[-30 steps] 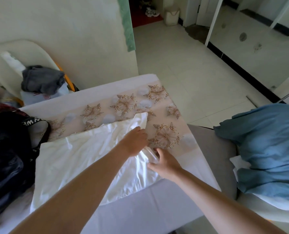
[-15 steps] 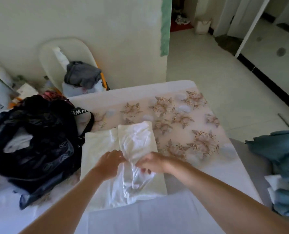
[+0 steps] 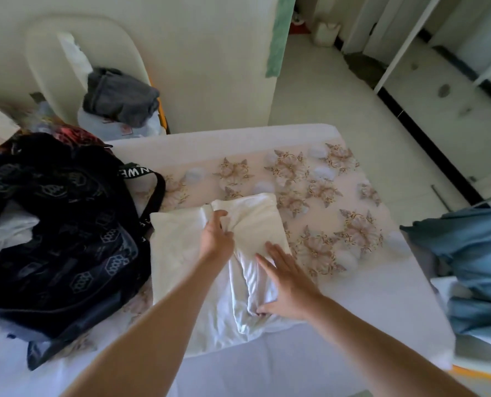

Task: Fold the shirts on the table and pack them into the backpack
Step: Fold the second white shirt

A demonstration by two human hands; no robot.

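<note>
A white shirt (image 3: 175,253) lies on the table (image 3: 367,296), its right side folded over the middle as a long flap. My left hand (image 3: 216,237) rests on the inner edge of that flap, fingers bent onto the cloth near its top. Flat on the flap's lower part lies my right hand (image 3: 286,285), fingers straight and spread, thumb at the crumpled sleeve end. A black backpack (image 3: 61,242) stands open at the left of the table, with white cloth showing inside.
Blue and white clothes (image 3: 473,262) lie piled on a seat at the right. Behind the table a chair holds a grey garment (image 3: 121,96). The floral tablecloth (image 3: 319,196) covers the far half of the table. Tiled floor lies beyond.
The shirt's right side has been folded over the middle. Both hands moved from pinching its edge to lying on the flap, the right hand now flat.
</note>
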